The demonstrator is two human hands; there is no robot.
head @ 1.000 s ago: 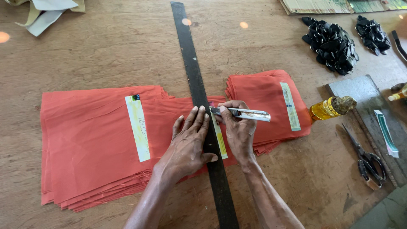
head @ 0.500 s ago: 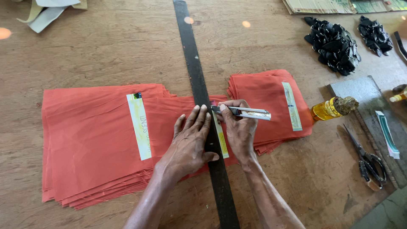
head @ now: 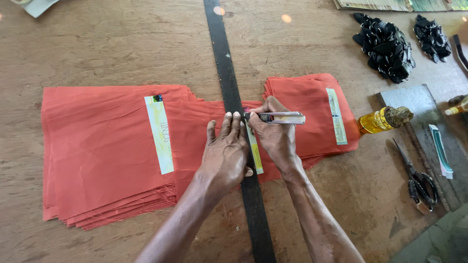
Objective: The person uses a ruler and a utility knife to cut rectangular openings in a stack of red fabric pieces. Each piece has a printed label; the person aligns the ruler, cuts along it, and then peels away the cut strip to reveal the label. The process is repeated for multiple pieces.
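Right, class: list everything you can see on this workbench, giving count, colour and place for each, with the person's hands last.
Fabric stack: one, orange-red, left to centre of table.
Second fabric stack: one, orange-red, right of ruler.
Paper strips: three, pale yellow, on the fabric.
Ruler: one, black, across the fabric.
Bottle: one, yellow, right.
Scissors: one, dark, lower right.
Black heaps: two, upper right.
Table: one, wooden.
Left hand: pressing ruler.
Right hand: holding utility knife.

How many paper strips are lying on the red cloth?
3. One strip lies on the left stack, one beside the ruler between the hands, one on the right stack. More may be hidden.
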